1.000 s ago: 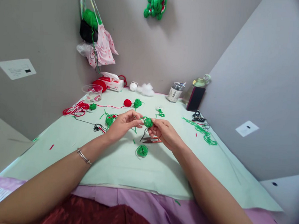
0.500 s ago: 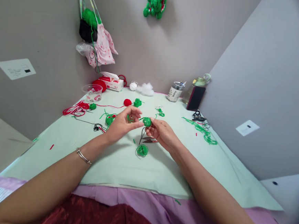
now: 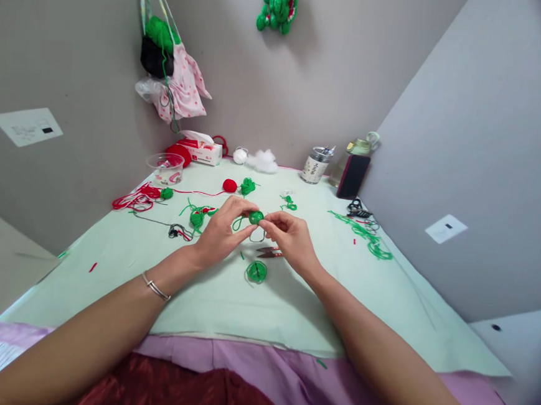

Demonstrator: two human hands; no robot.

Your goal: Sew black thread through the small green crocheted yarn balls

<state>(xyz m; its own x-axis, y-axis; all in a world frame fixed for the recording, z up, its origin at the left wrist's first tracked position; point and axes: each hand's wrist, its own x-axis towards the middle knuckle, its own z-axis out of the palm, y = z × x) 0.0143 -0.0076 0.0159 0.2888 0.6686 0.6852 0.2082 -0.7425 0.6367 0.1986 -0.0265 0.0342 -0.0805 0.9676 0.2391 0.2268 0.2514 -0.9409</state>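
Observation:
Above the middle of the table, a small green crochet piece [image 3: 256,217] is pinched between the thumb and fingers of my left hand [image 3: 224,227]. My right hand [image 3: 291,238] closes its thumb and forefinger at the right edge of the same piece. A green yarn loop hangs beside my left fingers, and a dark strand curves below the piece. Just under my right hand lie thread snips [image 3: 270,252], partly covered by it. Nearer to me, a second round green crochet piece [image 3: 256,271] with a dark strand across it rests on the cloth.
Green and red crochet work [image 3: 197,217] lies left of my hands, by a dark thread tangle [image 3: 180,231]. Red yarn [image 3: 139,198] is further left, green strands [image 3: 366,235] at right. Behind stand a tissue box [image 3: 206,150], a pen tin [image 3: 315,166] and a phone [image 3: 353,176].
The green piece has moved slightly left, from my right hand's fingers into my left hand's pinch. My left fingers have closed on it; my right hand stays at its edge.

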